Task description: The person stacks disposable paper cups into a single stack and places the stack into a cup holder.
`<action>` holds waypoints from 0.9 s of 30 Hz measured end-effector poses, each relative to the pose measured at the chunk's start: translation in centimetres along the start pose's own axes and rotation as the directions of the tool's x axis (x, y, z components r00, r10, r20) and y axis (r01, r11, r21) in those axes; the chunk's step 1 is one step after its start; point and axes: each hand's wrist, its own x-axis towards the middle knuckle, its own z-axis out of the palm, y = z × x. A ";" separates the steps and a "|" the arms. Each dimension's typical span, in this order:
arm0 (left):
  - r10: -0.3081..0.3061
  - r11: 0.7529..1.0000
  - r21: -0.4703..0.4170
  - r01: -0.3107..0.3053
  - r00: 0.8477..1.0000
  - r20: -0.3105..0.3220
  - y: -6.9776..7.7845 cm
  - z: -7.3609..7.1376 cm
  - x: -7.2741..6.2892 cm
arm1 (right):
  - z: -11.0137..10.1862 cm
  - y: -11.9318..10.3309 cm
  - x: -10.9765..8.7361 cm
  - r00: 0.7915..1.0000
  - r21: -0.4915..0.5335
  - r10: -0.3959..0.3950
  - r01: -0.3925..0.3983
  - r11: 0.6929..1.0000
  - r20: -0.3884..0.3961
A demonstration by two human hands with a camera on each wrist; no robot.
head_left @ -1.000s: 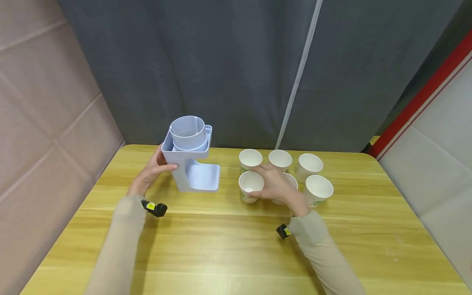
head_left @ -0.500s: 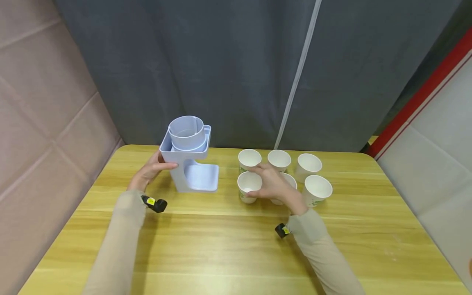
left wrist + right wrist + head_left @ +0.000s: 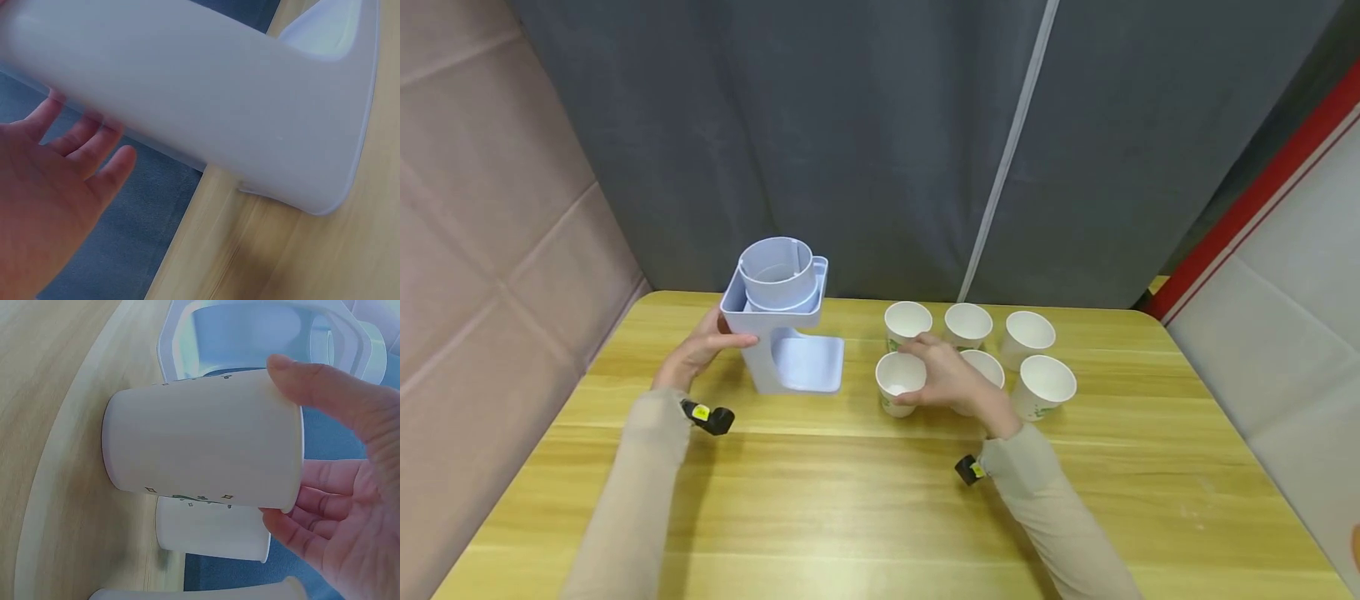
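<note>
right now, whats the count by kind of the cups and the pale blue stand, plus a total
White paper cups: 6, one of them in the right hand
Pale blue stand, its round top included: 1
Total: 7

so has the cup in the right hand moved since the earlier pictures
Yes, slightly left: in the head view, the held cup has shifted relative to the cup behind it, toward the pale blue stand.

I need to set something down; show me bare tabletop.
Bare: the wooden tabletop between the sleeves, and right of the six paper cups. Crowded: among those cups, where the right hand grips the near-left cup. Tight: between it and the plastic stand.
</note>
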 end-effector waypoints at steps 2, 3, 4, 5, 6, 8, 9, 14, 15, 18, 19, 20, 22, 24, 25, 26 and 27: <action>0.001 1.000 0.005 -0.001 1.000 0.002 0.0 0.0 -0.1 | 0.0 -0.1 -0.1 1.000 -0.007 -0.006 0.006 1.000 -0.001; 0.000 1.000 0.011 0.000 1.000 0.005 0.0 0.0 -0.2 | 0.0 -0.2 -0.1 1.000 -0.011 -0.012 0.012 1.000 -0.002; 0.001 1.000 0.020 -0.001 1.000 0.012 0.1 -0.1 -0.3 | 0.1 -0.3 -0.2 1.000 -0.016 -0.019 0.019 1.000 -0.003; 0.000 1.000 0.029 0.000 1.000 0.017 0.1 0.0 -0.4 | 0.1 -0.4 -0.2 1.000 -0.024 -0.028 0.027 0.999 -0.005; -0.002 0.999 0.038 0.001 1.000 0.020 0.1 0.0 -0.5 | 0.1 -0.4 -0.3 0.999 -0.027 -0.033 0.033 0.999 -0.006; 0.000 0.999 0.046 -0.001 0.999 0.032 0.1 0.0 -0.7 | 0.2 -0.6 -0.5 0.999 -0.037 -0.054 0.053 0.998 -0.009; 0.005 0.999 0.047 -0.006 0.999 0.038 0.1 0.0 -0.8 | 0.2 -0.6 -0.6 0.998 -0.042 -0.064 0.064 0.997 -0.008; 0.028 0.999 0.032 -0.031 0.997 0.065 0.0 0.2 -1.4 | 0.2 -1.0 -1.0 0.996 -0.042 -0.086 0.086 0.995 0.010; 0.031 0.999 0.030 -0.033 0.997 0.069 0.0 0.2 -1.5 | 0.3 -1.1 -1.1 0.996 -0.040 -0.084 0.085 0.996 0.015; 0.034 0.999 0.026 -0.036 0.997 0.075 0.0 0.3 -1.8 | 0.3 -1.2 -1.3 0.996 -0.043 -0.080 0.081 0.996 0.031; 0.034 0.999 0.026 -0.036 0.996 0.077 0.0 0.3 -1.8 | 0.3 -1.3 -1.4 0.996 -0.046 -0.083 0.084 0.995 0.035; 0.037 0.999 0.023 -0.039 0.996 0.080 0.1 0.4 -1.8 | 0.3 -1.3 -1.5 0.996 -0.045 -0.082 0.084 0.995 0.039; 0.044 0.999 0.019 -0.046 0.995 0.088 0.1 0.5 -1.9 | 0.2 -1.4 -1.6 0.995 -0.054 -0.090 0.093 0.994 0.043; 0.053 0.998 0.018 -0.055 0.994 0.091 0.1 0.5 -2.0 | 0.2 -1.5 -1.7 0.994 -0.059 -0.099 0.101 0.993 0.043; 0.054 0.998 0.014 -0.056 0.994 0.092 0.1 0.6 -2.0 | 0.2 -1.6 -1.8 0.994 -0.061 -0.099 0.102 0.993 0.044; 0.057 0.998 0.014 -0.058 0.994 0.093 0.2 0.6 -2.1 | 0.2 -1.6 -1.9 0.994 -0.064 -0.101 0.103 0.993 0.043; 0.055 0.998 0.015 -0.056 0.994 0.092 0.2 0.6 -2.1 | 0.1 -1.7 -2.0 0.994 -0.063 -0.098 0.101 0.993 0.044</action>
